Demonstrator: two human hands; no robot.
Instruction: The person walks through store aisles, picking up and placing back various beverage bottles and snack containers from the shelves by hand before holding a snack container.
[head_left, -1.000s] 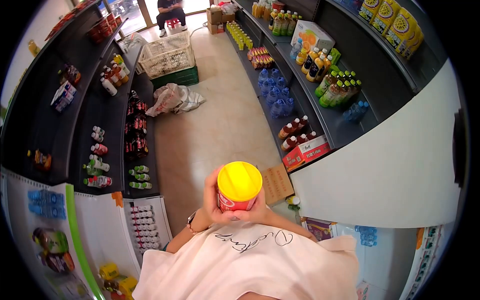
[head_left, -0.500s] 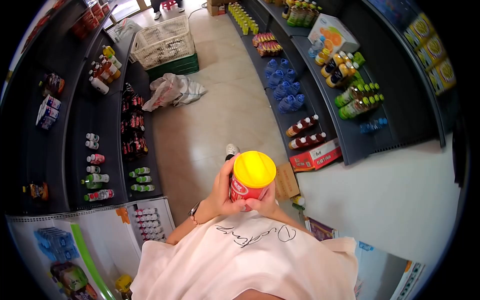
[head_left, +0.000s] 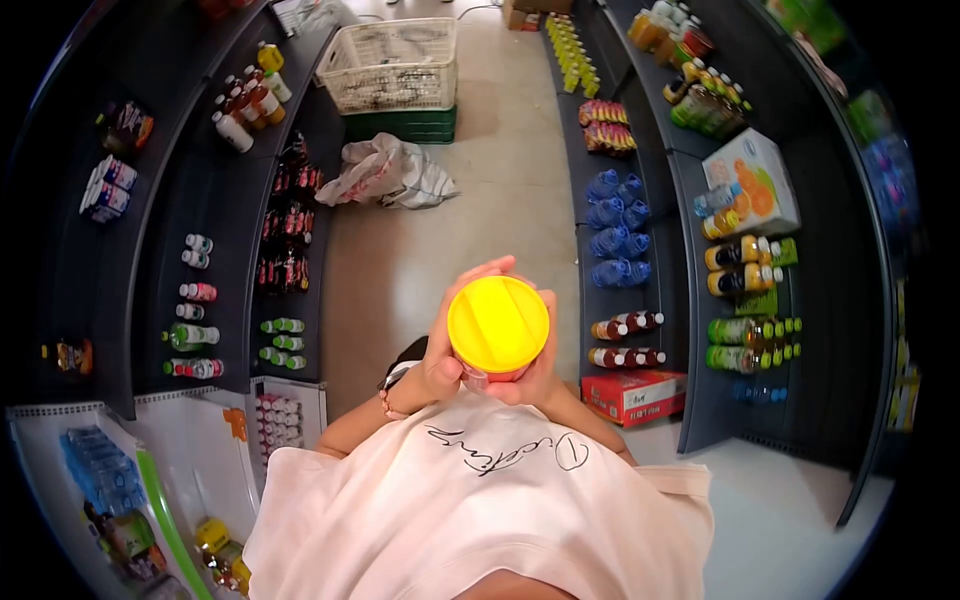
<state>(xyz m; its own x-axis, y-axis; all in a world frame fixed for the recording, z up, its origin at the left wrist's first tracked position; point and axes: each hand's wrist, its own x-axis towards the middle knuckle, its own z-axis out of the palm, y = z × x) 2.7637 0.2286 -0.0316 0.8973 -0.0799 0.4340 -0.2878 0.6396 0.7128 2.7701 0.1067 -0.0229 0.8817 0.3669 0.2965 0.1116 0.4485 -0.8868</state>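
A red tub with a yellow plastic lid is held upright in front of my chest. The lid faces the camera and hides most of the red body under it. My left hand wraps the tub's left side, with its fingertips showing beyond the far edge of the lid. Around the right side curls my right hand, its thumb near the front below the lid.
Shelves of bottles flank the aisle, with blue bottles low on the right. Ahead, a white crate sits on a green one, and a crumpled sack lies before them. A red box is near my right side.
The view has turned, so the crates and sack appear further right. Both hands still hold the tub, whose lid now faces the camera more squarely. The left fingers reach further around the far side.
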